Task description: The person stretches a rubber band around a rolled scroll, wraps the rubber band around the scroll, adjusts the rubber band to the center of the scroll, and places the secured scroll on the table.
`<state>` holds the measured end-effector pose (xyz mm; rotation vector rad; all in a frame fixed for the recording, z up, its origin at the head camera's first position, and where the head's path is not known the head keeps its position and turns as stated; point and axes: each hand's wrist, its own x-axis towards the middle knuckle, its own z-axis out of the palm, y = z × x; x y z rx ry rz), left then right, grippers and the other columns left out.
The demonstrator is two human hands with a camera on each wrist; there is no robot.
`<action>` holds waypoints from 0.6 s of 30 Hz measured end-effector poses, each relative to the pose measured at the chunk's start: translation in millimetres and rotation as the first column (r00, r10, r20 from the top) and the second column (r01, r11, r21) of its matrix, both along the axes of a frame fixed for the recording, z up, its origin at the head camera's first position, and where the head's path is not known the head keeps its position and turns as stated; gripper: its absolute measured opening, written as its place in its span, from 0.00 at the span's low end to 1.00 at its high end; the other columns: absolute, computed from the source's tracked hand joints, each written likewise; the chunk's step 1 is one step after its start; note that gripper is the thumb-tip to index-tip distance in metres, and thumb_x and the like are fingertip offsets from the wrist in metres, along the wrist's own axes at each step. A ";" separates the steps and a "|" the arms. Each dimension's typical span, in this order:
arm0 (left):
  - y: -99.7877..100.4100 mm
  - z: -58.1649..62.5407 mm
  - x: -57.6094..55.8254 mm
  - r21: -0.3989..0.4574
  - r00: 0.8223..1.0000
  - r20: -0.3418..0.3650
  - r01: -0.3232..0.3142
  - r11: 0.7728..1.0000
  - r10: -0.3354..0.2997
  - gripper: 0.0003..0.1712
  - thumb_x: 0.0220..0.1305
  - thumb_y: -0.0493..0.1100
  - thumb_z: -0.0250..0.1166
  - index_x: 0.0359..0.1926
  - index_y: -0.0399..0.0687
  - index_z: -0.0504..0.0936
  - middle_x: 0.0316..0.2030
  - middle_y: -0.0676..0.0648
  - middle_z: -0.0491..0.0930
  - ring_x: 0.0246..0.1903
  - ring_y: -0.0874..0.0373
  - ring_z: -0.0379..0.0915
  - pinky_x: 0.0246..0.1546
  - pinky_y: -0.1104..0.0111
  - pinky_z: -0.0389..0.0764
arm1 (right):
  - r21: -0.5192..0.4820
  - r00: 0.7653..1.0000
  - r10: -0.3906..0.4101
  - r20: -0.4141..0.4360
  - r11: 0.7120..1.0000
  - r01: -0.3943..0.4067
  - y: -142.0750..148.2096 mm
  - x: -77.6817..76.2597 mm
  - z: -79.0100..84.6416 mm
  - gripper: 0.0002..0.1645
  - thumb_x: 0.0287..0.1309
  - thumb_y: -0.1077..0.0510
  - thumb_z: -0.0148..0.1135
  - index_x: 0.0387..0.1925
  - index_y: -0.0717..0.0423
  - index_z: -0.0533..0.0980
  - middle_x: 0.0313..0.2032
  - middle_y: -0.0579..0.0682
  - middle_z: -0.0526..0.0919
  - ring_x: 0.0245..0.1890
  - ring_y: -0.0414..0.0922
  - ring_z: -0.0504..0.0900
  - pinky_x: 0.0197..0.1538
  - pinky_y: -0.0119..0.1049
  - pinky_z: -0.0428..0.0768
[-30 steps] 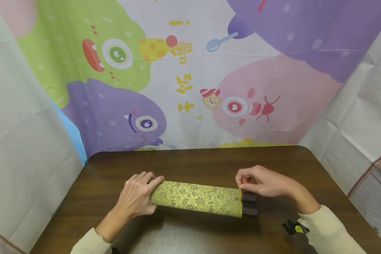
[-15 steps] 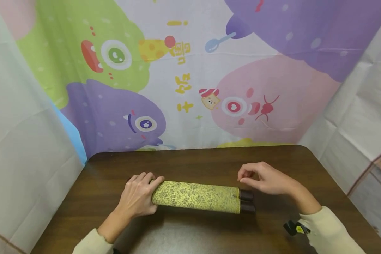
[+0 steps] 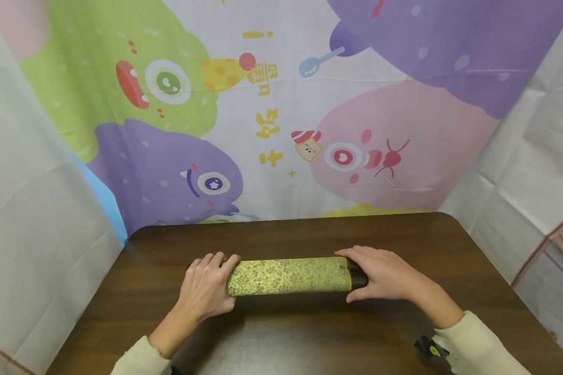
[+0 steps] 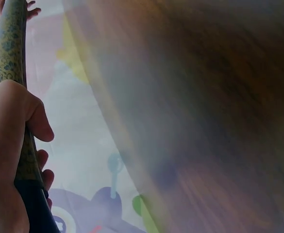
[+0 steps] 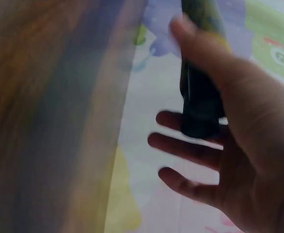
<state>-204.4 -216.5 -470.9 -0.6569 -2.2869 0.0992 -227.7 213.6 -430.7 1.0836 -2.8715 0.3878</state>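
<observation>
A scroll (image 3: 288, 276) in yellow-green patterned brocade, with dark end knobs, is held above the table. My left hand (image 3: 206, 286) grips its left end; in the left wrist view, the thumb lies along one side and curled fingertips show on the other. My right hand (image 3: 384, 273) is around the right end, fingers over the far edge and thumb spread below the near edge. In the right wrist view, several straight fingers extend past the dark knob (image 5: 202, 107). The index finger is mostly hidden there.
The brown wooden table (image 3: 281, 338) has rounded far corners. Behind it hangs a cartoon-printed curtain (image 3: 272, 192), with pale cloth sides (image 3: 521, 172) left and right. A small black device (image 3: 429, 346) sits at the right sleeve.
My right hand has opened from a loose pinch and moved around the scroll's right end. That end has swung up and away, leaving the scroll nearly level; the left hand keeps its grip.
</observation>
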 end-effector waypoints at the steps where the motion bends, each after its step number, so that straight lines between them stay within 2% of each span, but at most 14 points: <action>1: 0.1 0.5 0.2 0.001 1.000 0.008 0.001 1.000 -0.001 0.39 0.26 0.46 0.76 0.52 0.53 0.86 0.33 0.48 0.86 0.29 0.48 0.81 0.26 0.58 0.79 | 0.023 0.999 -0.019 -0.032 1.000 0.020 -3.8 2.4 -1.7 0.54 0.53 0.35 0.88 0.76 0.50 0.76 0.61 0.50 0.89 0.57 0.49 0.90 0.52 0.51 0.90; 5: 1.1 3.0 0.9 -0.003 0.999 0.053 0.006 1.000 -0.006 0.40 0.27 0.45 0.76 0.53 0.52 0.86 0.35 0.47 0.87 0.31 0.47 0.83 0.27 0.57 0.81 | 0.054 0.984 -0.084 -0.158 0.994 0.094 -15.8 11.4 -8.5 0.51 0.48 0.47 0.92 0.71 0.54 0.77 0.59 0.54 0.90 0.56 0.53 0.91 0.48 0.52 0.91; 10: 2.9 4.0 1.4 -0.017 0.995 0.104 -0.004 1.000 0.006 0.40 0.29 0.46 0.77 0.54 0.52 0.85 0.35 0.47 0.87 0.32 0.47 0.83 0.27 0.57 0.82 | 0.000 0.943 -0.138 -0.303 0.989 0.145 -20.7 13.8 -17.3 0.44 0.40 0.55 0.92 0.59 0.54 0.79 0.51 0.52 0.89 0.50 0.51 0.90 0.40 0.49 0.90; 13: 3.2 4.5 1.0 -0.022 0.994 0.109 -0.010 1.000 0.012 0.40 0.29 0.46 0.77 0.54 0.51 0.85 0.35 0.47 0.87 0.33 0.47 0.83 0.28 0.57 0.82 | -0.016 0.930 -0.150 -0.336 0.988 0.153 -20.7 12.4 -19.6 0.41 0.37 0.56 0.91 0.55 0.52 0.79 0.48 0.50 0.88 0.47 0.49 0.89 0.37 0.48 0.88; 18: 4.1 5.0 0.0 -0.019 0.993 0.120 -0.007 1.000 0.009 0.40 0.30 0.47 0.80 0.54 0.51 0.85 0.37 0.47 0.87 0.34 0.47 0.84 0.30 0.57 0.83 | -0.013 0.929 -0.153 -0.338 0.987 0.158 -18.5 10.5 -22.3 0.40 0.37 0.57 0.89 0.55 0.51 0.79 0.46 0.49 0.88 0.44 0.47 0.88 0.34 0.45 0.86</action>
